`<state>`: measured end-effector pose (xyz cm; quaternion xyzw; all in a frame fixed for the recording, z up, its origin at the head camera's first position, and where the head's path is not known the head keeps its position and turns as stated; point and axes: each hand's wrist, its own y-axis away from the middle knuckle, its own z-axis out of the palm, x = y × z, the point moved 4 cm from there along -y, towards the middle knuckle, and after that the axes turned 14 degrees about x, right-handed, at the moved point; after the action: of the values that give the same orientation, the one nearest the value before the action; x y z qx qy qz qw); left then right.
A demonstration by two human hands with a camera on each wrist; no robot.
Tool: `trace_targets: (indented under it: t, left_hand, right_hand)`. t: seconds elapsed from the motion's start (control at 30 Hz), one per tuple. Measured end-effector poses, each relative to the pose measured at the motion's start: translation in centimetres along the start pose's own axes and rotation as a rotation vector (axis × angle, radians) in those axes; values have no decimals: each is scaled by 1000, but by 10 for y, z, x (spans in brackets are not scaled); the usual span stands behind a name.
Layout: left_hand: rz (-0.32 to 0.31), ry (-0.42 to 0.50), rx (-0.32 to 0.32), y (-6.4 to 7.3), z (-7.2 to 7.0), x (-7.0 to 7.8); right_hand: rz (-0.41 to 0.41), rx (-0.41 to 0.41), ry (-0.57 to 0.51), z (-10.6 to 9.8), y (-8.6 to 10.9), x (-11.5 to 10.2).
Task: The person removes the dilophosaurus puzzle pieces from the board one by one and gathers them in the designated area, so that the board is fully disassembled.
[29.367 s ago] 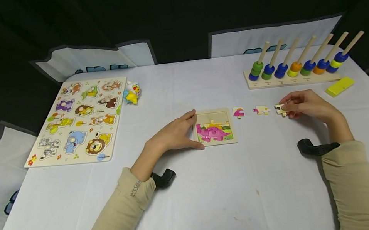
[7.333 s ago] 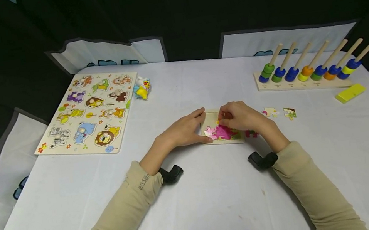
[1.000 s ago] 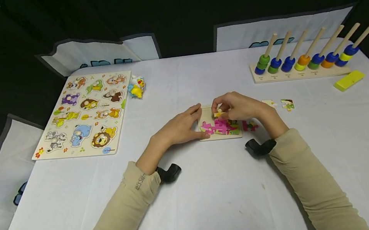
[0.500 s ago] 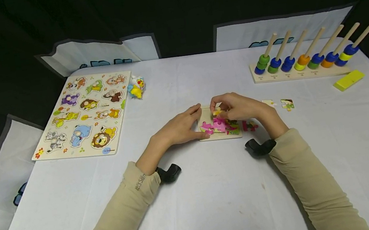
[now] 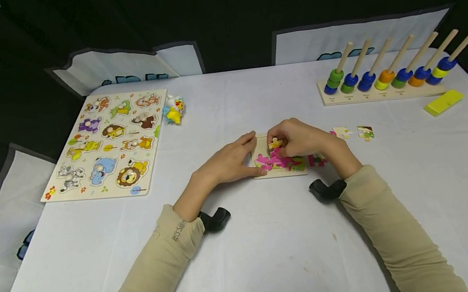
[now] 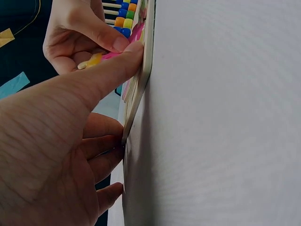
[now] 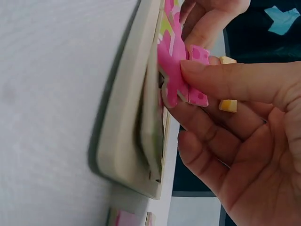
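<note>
My right hand [image 5: 297, 137] is over a small wooden puzzle tray [image 5: 259, 143] in the head view. Its thumb and fingers pinch a jigsaw piece [image 7: 198, 54], pink with yellow at its far side; the thumb covers the piece's middle. Beneath the fingertips lie pink dinosaur puzzle pieces [image 5: 264, 163], some overlapping rather than flat. My left hand [image 5: 225, 166] rests against the tray's left side. Its nearly straight thumb touches the near edge, and its fingers are by the far left corner. Loose pieces lie right of the tray: a dark pink one [image 5: 317, 160], a pale yellow one [image 5: 341, 132] and a green one [image 5: 365, 133].
An animal knob-puzzle board [image 5: 105, 148] lies at the left, with a small chick toy [image 5: 173, 110] beside it. At the back right stands a peg rack [image 5: 382, 93] with coloured rings. Near it lies a yellow block [image 5: 443, 102]. White cloth covers the table [image 5: 274, 249].
Over the last second, the right fingers have shifted the pinched piece slightly left. Half a minute ago this hand was at the loose pieces on the right. The left hand has stayed at the tray.
</note>
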<state>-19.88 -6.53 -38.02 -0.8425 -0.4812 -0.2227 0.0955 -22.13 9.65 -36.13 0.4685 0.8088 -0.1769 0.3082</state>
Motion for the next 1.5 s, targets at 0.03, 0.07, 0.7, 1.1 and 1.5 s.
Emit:
trace_targets:
  t: [0.03, 0.07, 0.7, 1.1, 1.5]
  left_hand:
    - [0, 0, -1, 0, 0, 0]
    - [1, -2, -1, 0, 0, 1]
    - [-4, -2, 1, 1, -1, 0]
    - [7, 2, 8, 1, -1, -2]
    - [7, 11, 5, 0, 1, -3]
  right_hand:
    - [-4, 5, 16, 0, 0, 0]
    - [-7, 9, 34, 0, 0, -1]
    - [-86, 16, 196, 3, 2, -14]
    - [-235, 12, 322, 7, 6, -26]
    - [-282, -13, 333, 9, 7, -27]
